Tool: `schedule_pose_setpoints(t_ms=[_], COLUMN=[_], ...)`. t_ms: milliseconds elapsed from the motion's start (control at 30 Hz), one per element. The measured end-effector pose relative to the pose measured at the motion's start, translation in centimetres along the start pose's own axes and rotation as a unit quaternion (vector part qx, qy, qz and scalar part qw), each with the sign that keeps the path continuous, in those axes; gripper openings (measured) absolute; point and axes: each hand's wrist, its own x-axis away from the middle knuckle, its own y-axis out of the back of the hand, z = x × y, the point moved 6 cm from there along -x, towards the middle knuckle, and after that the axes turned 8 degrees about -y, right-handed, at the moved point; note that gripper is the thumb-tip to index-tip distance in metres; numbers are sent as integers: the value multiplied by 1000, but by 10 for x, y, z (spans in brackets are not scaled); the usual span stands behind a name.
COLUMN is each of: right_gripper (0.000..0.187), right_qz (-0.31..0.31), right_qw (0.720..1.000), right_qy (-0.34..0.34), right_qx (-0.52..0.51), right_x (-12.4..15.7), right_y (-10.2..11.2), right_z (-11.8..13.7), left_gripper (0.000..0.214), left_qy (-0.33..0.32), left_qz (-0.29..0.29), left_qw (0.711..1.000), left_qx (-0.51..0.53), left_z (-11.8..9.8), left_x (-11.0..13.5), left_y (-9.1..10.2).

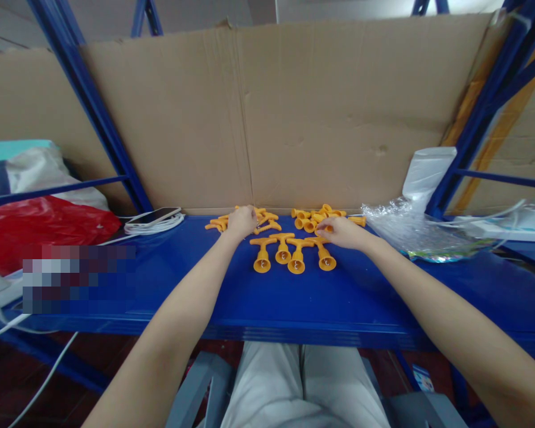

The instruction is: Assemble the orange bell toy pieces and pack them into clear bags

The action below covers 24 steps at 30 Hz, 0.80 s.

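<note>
My left hand [243, 222] is at the pile of orange T-shaped plastic handles [267, 226], fingers curled down and mostly hidden behind the hand; what they hold cannot be made out. At the heap of orange plastic cups [310, 221], my right hand [342, 232] has its fingers bent together on an orange cup at the near side. Between the hands and closer to me, several joined pieces lie in a row, each a T-handle with a flared cup, such as this orange piece [296, 261]. Their cup mouths face me, with a small pale hook-like shape inside.
A tall cardboard sheet [316, 119] stands behind the blue shelf [339, 303]. To the left lie a phone [154, 216], a coiled white cable [160, 227] and a red bag [49, 229]. Crumpled clear plastic [410, 229] and a white power strip [508, 229] are at right. Blue posts flank the shelf.
</note>
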Motion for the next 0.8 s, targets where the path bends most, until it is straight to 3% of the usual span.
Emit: schedule_pose_setpoints(t_ms=[133, 300, 533, 667, 733, 800], right_gripper=[21, 23, 23, 22, 23, 23], right_qz=[-21, -17, -15, -8, -5, -5], right_qw=[1000, 1000, 1000, 1000, 1000, 1000], right_qy=[5, 5, 10, 7, 7, 7], right_qx=[15, 14, 18, 21, 20, 20], right_x=[-2, -3, -3, -3, -2, -2], right_y=[-1, -5, -7, -8, -7, -7], right_z=[-3, -4, -5, -5, -4, -4], left_gripper=[27, 32, 48, 32, 24, 25], left_qy=[25, 9, -34, -84, -78, -51], left_qz=[18, 29, 88, 142, 130, 77], left_qw=[999, 999, 995, 986, 988, 996], left_qx=[9, 26, 27, 17, 16, 16], left_z=[18, 31, 28, 19, 19, 21], left_x=[-1, -5, -8, -6, -5, -5], left_y=[-7, -15, -20, -28, -26, -18])
